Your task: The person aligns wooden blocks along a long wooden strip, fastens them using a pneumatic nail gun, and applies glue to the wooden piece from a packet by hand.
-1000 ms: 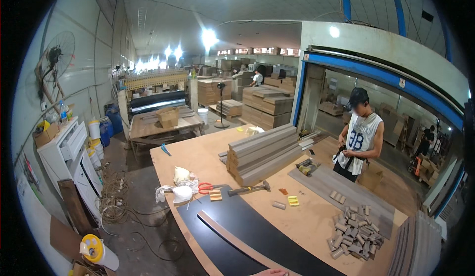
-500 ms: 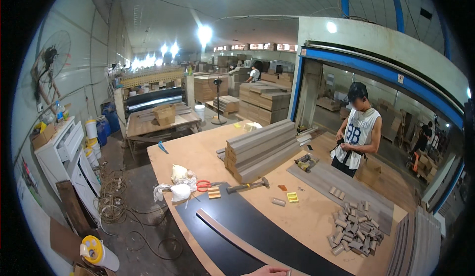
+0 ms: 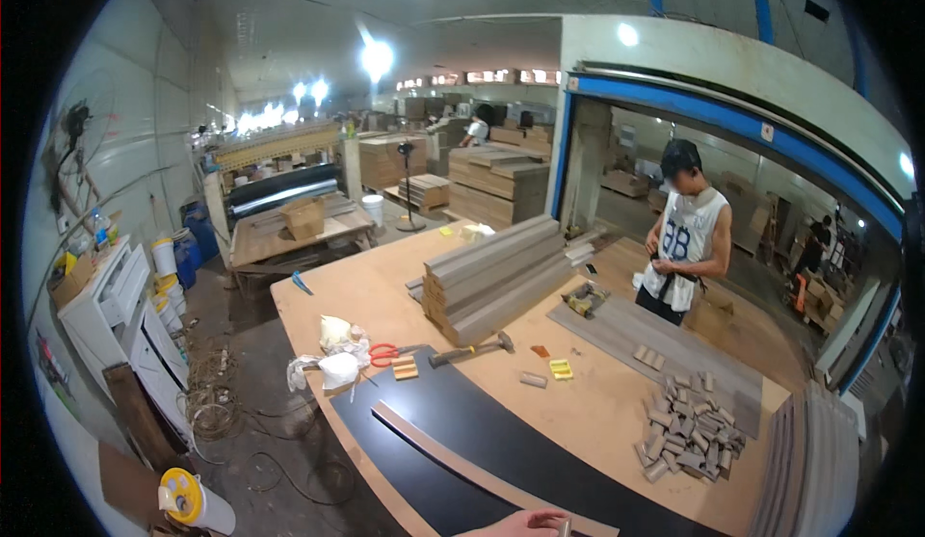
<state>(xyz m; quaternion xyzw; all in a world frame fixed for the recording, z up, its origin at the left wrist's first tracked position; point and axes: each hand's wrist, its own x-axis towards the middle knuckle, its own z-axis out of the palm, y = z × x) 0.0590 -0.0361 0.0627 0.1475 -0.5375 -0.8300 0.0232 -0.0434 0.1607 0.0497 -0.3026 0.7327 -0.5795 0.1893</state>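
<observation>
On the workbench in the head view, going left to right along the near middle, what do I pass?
White crumpled bag → red-handled scissors → hammer → yellow block → heap of small grey wooden pieces.

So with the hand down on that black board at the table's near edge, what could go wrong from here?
1. Only one hand shows, resting at the wooden strip on the black panel; the loose strip could slide off line.
2. The hammer and red scissors lie just beyond the panel, so shifting it may knock them.
3. The heap of small wood blocks could scatter if the table is jolted.
</observation>
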